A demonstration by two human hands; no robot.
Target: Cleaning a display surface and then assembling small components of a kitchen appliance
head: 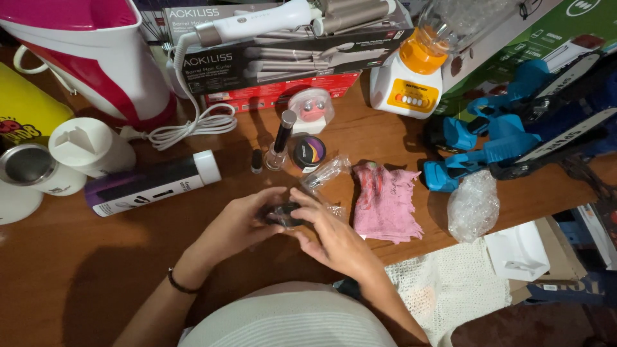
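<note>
My left hand [241, 222] and my right hand [331, 238] meet over the wooden table [77, 270], both gripping a small dark round object [285, 214] in clear plastic wrap. A strip of the clear wrapping [324, 172] trails up from it. Just beyond stand a small round jar with a purple lid [309, 153], a tall thin bottle with a dark cap [281, 140] and a tiny dark vial [256, 160]. A pink cloth [385, 200] lies right of my right hand.
A white and purple tube [151, 183] lies at left, near white cups [90, 146] and a pink-white appliance [96, 58]. Boxed curling irons [276, 58], a white-orange blender [411, 77], blue power tools [501, 138], bubble wrap [473, 205] and a white knit cloth [443, 286] lie around.
</note>
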